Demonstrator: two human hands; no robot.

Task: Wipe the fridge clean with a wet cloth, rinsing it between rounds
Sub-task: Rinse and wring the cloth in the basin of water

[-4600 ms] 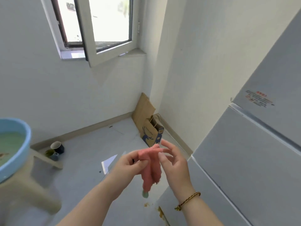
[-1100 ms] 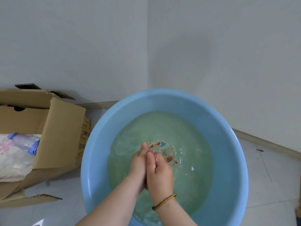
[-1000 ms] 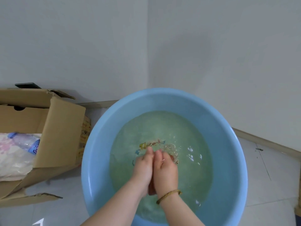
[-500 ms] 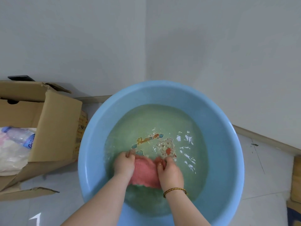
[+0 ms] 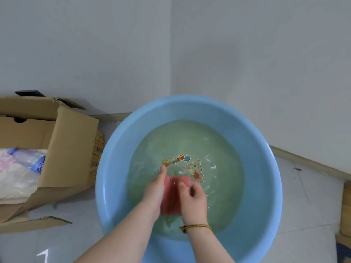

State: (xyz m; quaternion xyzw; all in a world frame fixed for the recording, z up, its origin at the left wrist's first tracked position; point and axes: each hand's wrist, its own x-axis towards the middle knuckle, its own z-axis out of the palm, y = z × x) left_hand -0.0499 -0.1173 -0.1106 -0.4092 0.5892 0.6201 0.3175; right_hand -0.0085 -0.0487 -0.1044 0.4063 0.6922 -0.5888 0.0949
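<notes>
A pink cloth (image 5: 171, 194) lies bunched under the greenish water of a round blue basin (image 5: 117, 149). My left hand (image 5: 154, 190) grips its left side and my right hand (image 5: 193, 201) grips its right side, both hands in the water and close together. A cartoon sticker (image 5: 183, 165) shows on the basin floor just beyond my fingers. The fridge is out of view.
An open cardboard box (image 5: 62, 149) with a plastic bottle (image 5: 28, 162) and a bag stands to the left of the basin. White walls meet in a corner behind. Grey tiled floor (image 5: 303, 221) lies around, with another brown box edge (image 5: 345, 207) at the far right.
Since half a second ago my hands have drawn together, folding the spread cloth into a narrow bunch. Seconds earlier I held the cloth in the air by the fridge.
</notes>
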